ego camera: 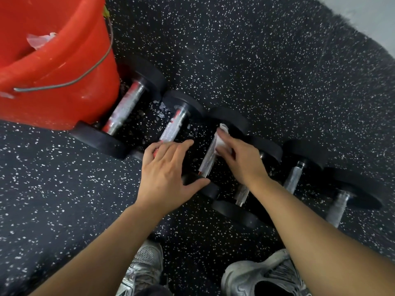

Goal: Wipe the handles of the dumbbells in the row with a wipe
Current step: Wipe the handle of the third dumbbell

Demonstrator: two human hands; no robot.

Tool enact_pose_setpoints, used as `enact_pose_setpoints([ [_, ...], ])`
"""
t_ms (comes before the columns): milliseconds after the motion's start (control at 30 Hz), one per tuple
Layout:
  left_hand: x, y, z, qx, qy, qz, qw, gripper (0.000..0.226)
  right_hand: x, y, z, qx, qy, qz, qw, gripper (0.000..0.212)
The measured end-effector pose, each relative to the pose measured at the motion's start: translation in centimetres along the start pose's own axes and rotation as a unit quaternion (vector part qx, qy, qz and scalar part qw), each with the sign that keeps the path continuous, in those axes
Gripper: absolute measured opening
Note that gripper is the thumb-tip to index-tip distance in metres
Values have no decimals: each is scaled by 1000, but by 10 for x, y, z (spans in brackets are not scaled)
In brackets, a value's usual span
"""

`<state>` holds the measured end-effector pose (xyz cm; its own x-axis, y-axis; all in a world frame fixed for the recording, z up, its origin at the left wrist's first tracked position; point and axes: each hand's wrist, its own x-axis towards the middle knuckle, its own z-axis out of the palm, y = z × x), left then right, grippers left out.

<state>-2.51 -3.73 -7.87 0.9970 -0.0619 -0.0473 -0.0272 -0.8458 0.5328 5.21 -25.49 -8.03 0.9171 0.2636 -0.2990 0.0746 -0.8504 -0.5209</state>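
Note:
Several black dumbbells with chrome knurled handles lie side by side in a row on the speckled floor. My right hand [239, 157] presses a folded white wipe [222, 138] against the upper part of the third dumbbell's handle [207, 161]. My left hand [164, 167] rests flat, fingers spread, over the near end of the second dumbbell [173, 127] and the near weight of the third, thumb on that black weight. Further dumbbell handles [294, 178] show to the right of my right wrist.
A large red bucket [53, 67] with a wire handle stands at the upper left, touching the first dumbbell [126, 107]; a crumpled wipe [40, 40] lies inside it. My two grey shoes [263, 274] are at the bottom. Bits of debris lie between the first dumbbells.

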Motion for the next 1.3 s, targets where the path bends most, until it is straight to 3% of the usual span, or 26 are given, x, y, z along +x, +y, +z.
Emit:
enact_pose_setpoints([
  [133,0,0,0,-1,-4,-4,1000,90,-6,-2,6,-28,-9,-79,996,37],
  [267,0,0,1,-1,-1,-4,1000,90,-24,0,4,-55,-129,-155,978,39],
  [333,0,1,1,2,0,-5,1000,91,-28,-2,2,-40,-143,-171,974,41],
  [467,0,0,0,3,-5,-6,1000,90,-3,-3,-6,-32,-31,-80,996,49],
  [567,0,-1,-1,-2,-5,-4,1000,89,8,1,-4,-87,-42,-24,995,54],
  [667,0,0,0,-3,-4,-3,1000,89,3,0,0,-49,-35,-36,998,47],
  [733,0,0,0,-2,-4,-4,1000,89,-6,-1,2,-46,-50,-66,995,41],
  [800,0,0,0,0,-5,-5,1000,90,-15,-2,2,-19,-116,-68,991,36],
  [900,0,0,0,-2,-4,-5,1000,90,-20,-10,-2,162,-192,21,968,26],
  [1000,0,0,0,0,-10,-5,1000,91,-17,-10,-3,230,-110,51,966,31],
  [1133,1,-1,-1,0,-12,-7,1000,90,-10,-3,1,37,8,29,999,45],
  [1300,0,0,-1,4,-14,-6,1000,91,-14,-4,7,-43,4,-64,997,41],
])
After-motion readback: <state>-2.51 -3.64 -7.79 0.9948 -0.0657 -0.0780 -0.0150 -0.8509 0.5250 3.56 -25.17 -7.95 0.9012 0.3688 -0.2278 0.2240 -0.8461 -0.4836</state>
